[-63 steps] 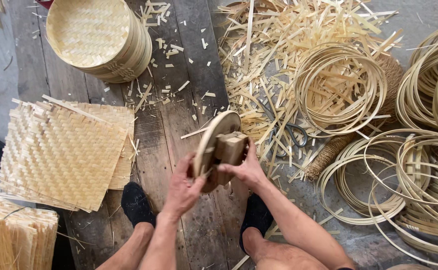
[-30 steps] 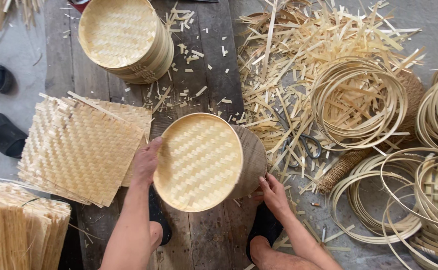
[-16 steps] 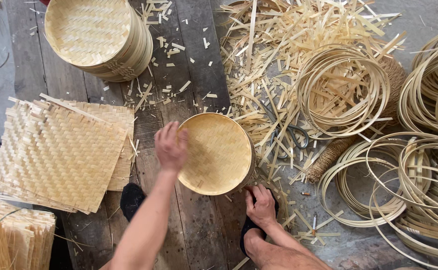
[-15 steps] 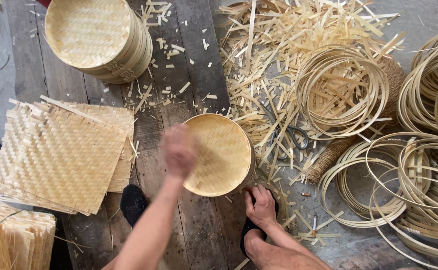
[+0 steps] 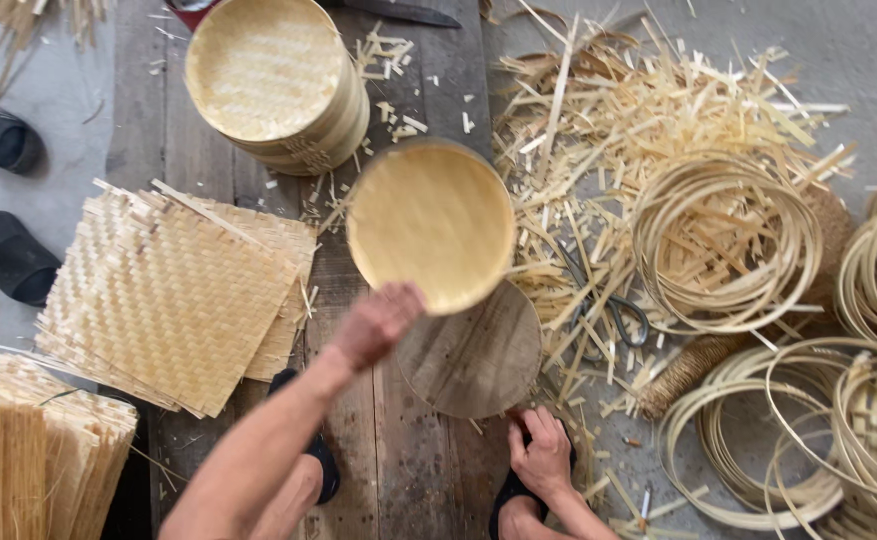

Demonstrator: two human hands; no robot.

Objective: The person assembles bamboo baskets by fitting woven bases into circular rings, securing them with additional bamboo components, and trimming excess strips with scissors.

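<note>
**Tray lifted at its near rim**

While your left hand (image 5: 376,322) pinches the round woven tray (image 5: 430,222) by its near edge, it hangs above the wooden disc (image 5: 473,352), up-left toward the tray stack (image 5: 276,82). Your right hand (image 5: 541,455) rests loosely curled, empty, by your foot.

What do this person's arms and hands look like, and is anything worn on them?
Both are bare: no sleeves, gloves, watch or rings show. The left hand is motion-blurred, on a long bare forearm. The right hand shows spread fingers and a short stretch of bare wrist at the picture's bottom edge.
</note>
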